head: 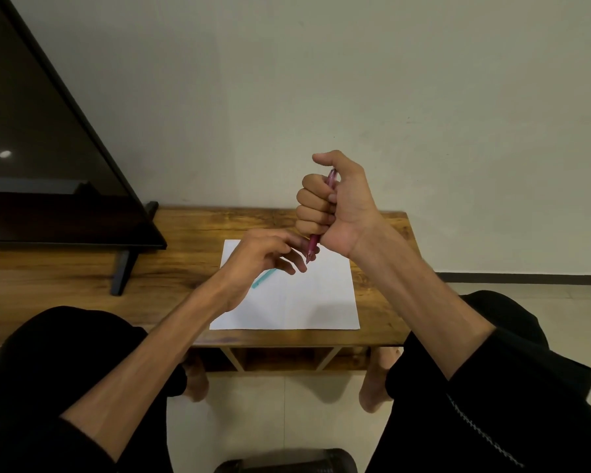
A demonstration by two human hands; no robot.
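Observation:
My right hand [335, 203] is raised above the table and grips a pink pen [313, 248] in a fist, tip pointing down, thumb sticking up. The pen's top end shows above the curled fingers. My left hand [263, 257] hovers just left of the pen tip with its fingers loosely curled, fingertips close to the tip; whether they touch it I cannot tell. Below both hands a white sheet of paper [307, 302] lies on the wooden table [82, 278]. A teal pen cap or marker [263, 278] lies on the paper, partly hidden by my left hand.
A large dark TV screen [48, 165] on black feet stands on the table's left part. The wall rises right behind the table. My knees in black clothing flank the table's front edge, and my bare feet rest on the tiled floor below.

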